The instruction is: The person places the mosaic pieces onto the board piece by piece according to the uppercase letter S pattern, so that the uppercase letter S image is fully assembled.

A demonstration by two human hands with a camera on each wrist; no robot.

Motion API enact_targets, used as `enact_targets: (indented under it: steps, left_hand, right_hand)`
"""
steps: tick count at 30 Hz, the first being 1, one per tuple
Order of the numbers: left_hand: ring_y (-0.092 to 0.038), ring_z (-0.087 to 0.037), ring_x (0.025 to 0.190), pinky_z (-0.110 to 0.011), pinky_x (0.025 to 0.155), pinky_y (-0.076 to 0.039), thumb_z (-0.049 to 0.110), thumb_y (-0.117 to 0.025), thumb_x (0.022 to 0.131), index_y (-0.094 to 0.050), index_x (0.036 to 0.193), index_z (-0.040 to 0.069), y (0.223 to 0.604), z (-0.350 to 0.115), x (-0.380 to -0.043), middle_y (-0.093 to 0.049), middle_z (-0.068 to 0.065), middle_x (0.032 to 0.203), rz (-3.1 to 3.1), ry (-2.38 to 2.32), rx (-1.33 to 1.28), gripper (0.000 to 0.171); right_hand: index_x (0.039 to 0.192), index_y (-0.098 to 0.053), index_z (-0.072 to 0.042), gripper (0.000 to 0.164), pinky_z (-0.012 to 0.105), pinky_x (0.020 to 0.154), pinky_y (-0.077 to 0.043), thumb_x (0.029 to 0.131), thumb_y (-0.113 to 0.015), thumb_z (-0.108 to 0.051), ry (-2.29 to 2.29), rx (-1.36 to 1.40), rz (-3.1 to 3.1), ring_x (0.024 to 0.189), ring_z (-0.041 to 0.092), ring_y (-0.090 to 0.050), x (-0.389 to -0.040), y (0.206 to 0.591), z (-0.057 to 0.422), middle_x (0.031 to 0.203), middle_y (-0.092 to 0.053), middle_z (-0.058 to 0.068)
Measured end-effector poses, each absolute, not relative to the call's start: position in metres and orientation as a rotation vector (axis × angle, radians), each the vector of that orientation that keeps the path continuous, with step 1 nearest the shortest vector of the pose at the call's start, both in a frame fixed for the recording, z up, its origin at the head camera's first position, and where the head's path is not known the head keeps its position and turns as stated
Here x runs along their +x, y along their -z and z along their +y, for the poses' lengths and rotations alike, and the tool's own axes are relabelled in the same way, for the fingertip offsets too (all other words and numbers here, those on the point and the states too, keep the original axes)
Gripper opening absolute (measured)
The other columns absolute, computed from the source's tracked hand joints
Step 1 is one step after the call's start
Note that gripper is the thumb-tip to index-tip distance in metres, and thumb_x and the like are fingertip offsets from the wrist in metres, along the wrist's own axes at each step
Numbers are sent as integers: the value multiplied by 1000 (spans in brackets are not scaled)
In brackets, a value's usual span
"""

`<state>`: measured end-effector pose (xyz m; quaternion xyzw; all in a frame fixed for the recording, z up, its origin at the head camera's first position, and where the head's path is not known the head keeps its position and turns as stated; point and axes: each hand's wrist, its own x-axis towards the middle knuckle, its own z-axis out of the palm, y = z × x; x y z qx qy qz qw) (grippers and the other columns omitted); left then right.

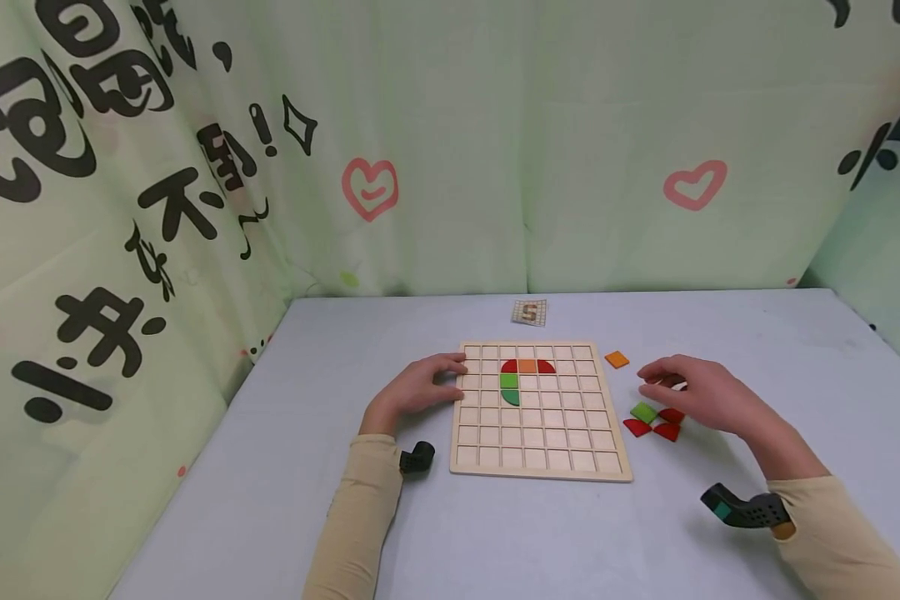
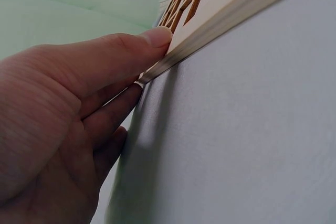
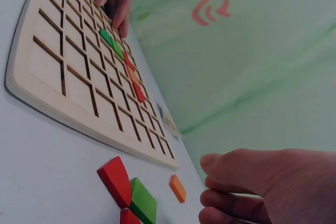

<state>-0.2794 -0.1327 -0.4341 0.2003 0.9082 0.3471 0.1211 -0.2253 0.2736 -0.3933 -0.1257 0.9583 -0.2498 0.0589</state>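
Note:
A wooden grid board [image 1: 540,477] lies flat on the table. Set in its upper cells are a red quarter-round piece [image 1: 509,367], an orange square [image 1: 527,366], another red quarter-round [image 1: 545,367], a light green square [image 1: 509,381] and a dark green quarter-round [image 1: 510,397]. My left hand [image 1: 423,383] touches the board's left edge, thumb and fingers spread along it. To the right of the board, my right hand [image 1: 708,396] hovers with loosely bent fingers, nothing visible between them. Just below it are a green square [image 1: 643,412] and several red quarter-rounds [image 1: 637,427].
A loose orange square [image 1: 617,359] lies beside the board's upper right corner. Behind the board sits a small pattern card [image 1: 529,312] with a figure on a grid. A pale green curtain [image 1: 525,167] with lettering and hearts hangs behind the table.

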Motion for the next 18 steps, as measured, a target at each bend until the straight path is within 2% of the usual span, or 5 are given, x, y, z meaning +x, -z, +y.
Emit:
enact_targets:
  steps: [7,13,18]
  left_hand:
    - [-35,-23,149,-40,123,-31,18,-71,93,-65,131,6,435,-134,-279,-48,-1,155,2650,-1020,577,41]
    - [-35,-23,149,-40,123,-31,19,-71,93,-64,132,7,436,-133,-280,-47,0,155,2644,-1024,573,41]
    - [-35,-22,149,-40,123,-31,20,-71,93,-65,132,7,436,-133,-280,-47,0,155,2649,-1011,589,41]
  right_hand:
    - [122,-66,3,43,31,71,-55,92,-71,-27,733,-363,2906,96,28,-62,-221,397,286,105,-68,12]
    - [121,-67,1,41,27,70,-54,90,-73,-25,755,-441,2839,94,21,-60,-219,400,286,102,-68,5]
    - [122,-66,-1,40,25,71,-53,89,-74,-21,764,-501,2790,93,18,-59,-218,402,286,105,-67,4]
